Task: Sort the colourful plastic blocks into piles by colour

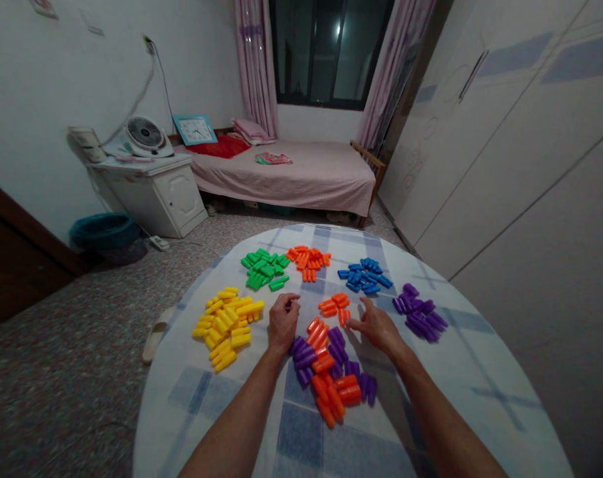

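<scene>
Small plastic pegs lie in colour groups on a round table with a checked white-and-blue cloth. My left hand rests loosely curled between the yellow pegs and a mixed heap of orange and purple pegs, with nothing visible in it. My right hand has its fingers spread, their tips close to a small group of orange pegs. Farther off lie green pegs, orange pegs, blue pegs and purple pegs.
A white wardrobe stands right of the table. A slipper lies at the table's left edge on the speckled floor. Beyond are a bed, a white cabinet with a fan, and a blue basin.
</scene>
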### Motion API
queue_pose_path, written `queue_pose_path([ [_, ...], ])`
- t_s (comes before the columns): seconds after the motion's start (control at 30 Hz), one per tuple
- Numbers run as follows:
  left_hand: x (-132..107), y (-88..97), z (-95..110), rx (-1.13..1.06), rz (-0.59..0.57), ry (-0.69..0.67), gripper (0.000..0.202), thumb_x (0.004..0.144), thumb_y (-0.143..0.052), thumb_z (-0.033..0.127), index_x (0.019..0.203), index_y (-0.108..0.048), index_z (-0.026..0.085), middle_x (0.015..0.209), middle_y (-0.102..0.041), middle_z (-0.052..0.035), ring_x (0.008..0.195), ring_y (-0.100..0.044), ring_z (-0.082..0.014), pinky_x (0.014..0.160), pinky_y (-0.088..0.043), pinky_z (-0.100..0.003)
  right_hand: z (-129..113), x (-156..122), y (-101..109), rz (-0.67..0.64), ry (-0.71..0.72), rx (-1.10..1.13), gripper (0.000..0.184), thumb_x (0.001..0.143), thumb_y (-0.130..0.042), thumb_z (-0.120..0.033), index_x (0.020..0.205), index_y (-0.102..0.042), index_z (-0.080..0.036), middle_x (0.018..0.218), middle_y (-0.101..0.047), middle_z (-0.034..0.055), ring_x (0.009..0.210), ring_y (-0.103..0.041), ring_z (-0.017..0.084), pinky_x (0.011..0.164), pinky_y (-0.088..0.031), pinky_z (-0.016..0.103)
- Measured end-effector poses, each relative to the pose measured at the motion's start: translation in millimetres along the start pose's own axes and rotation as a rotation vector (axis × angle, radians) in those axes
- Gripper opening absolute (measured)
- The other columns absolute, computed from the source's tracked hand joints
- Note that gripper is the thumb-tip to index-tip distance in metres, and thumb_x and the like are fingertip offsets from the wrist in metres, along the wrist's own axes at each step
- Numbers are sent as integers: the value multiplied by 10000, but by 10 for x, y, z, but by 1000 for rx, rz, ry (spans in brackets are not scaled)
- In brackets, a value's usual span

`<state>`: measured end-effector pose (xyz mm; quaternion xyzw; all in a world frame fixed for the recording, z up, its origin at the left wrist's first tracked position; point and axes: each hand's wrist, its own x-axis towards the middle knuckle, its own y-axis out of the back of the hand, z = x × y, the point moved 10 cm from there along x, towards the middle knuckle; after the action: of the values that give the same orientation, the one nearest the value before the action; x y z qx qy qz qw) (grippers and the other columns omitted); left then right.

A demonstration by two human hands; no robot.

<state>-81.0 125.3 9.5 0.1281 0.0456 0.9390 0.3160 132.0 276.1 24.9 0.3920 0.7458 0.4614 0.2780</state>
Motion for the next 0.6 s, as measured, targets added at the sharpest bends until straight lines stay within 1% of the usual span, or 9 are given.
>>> queue_pose_path([
  [0.07, 10, 25, -32, -12, 25, 20, 218, 784, -483, 231, 911, -649, 169, 781, -644, -23, 683, -603, -124, 646, -473, -238, 16, 33, -138, -111, -32, 23, 632, 719, -687, -412, 1251, -504, -122, 869, -662, 87, 802, -629, 228, 683, -454, 299],
  [0.1, 15, 27, -47, -17, 30, 30, 219, 785, -484, 234, 914, -648, 170, 779, -644, -22, 679, -603, -123, 642, -473, -236, -13, 72, -197, -143, -43, 87, 577, 707, -701, -385, 1200, -536, -137, 817, -662, 63, 763, -628, 213, 657, -449, 283],
  [0.23, 28, 12, -87, -29, 27, 50, 214, 773, -493, 228, 915, -644, 172, 766, -644, -15, 669, -604, -121, 631, -473, -230, -273, 345, -334, -154, -96, 477, 389, 679, -714, -279, 1032, -595, -167, 695, -640, 1, 649, -618, 167, 578, -453, 244],
  [0.33, 30, 9, -92, -31, 22, 52, 213, 771, -488, 225, 909, -642, 172, 760, -643, -14, 661, -603, -121, 632, -476, -232, -468, 492, -337, -126, -85, 625, 405, 781, -613, -309, 1151, -531, -168, 805, -664, 25, 669, -632, 146, 574, -483, 235],
  [0.4, 26, 15, -88, -20, 27, 50, 215, 780, -484, 231, 912, -644, 173, 767, -648, -18, 661, -607, -123, 635, -481, -236, -503, 492, -313, -99, -71, 668, 450, 799, -584, -306, 1217, -489, -170, 884, -663, 39, 666, -626, 129, 568, -489, 230],
  [0.43, 23, 21, -86, -10, 32, 49, 217, 788, -482, 237, 918, -644, 174, 773, -651, -22, 665, -611, -125, 639, -484, -240, -519, 466, -297, -90, -39, 663, 441, 788, -588, -297, 1202, -507, -167, 885, -661, 38, 655, -618, 124, 562, -485, 227],
  [0.5, 15, 25, -74, 23, 38, 47, 223, 808, -477, 254, 934, -642, 174, 798, -662, -32, 683, -623, -133, 655, -494, -253, -607, 376, -292, -114, 85, 613, 320, 771, -584, -275, 1067, -602, -157, 822, -657, 24, 634, -597, 120, 561, -470, 222],
  [0.57, 7, 4, -44, 66, 18, 34, 232, 827, -480, 279, 956, -643, 173, 852, -677, -50, 724, -637, -146, 696, -506, -275, -773, 257, -366, -212, 247, 533, 196, 776, -556, -264, 894, -665, -152, 741, -653, 12, 631, -588, 124, 583, -464, 227],
  [0.6, 4, -19, -19, 82, -7, 20, 240, 835, -486, 291, 972, -644, 173, 891, -684, -60, 759, -645, -154, 726, -510, -287, -859, 205, -418, -266, 312, 496, 184, 783, -547, -263, 847, -680, -153, 732, -659, 13, 648, -594, 130, 606, -469, 235],
])
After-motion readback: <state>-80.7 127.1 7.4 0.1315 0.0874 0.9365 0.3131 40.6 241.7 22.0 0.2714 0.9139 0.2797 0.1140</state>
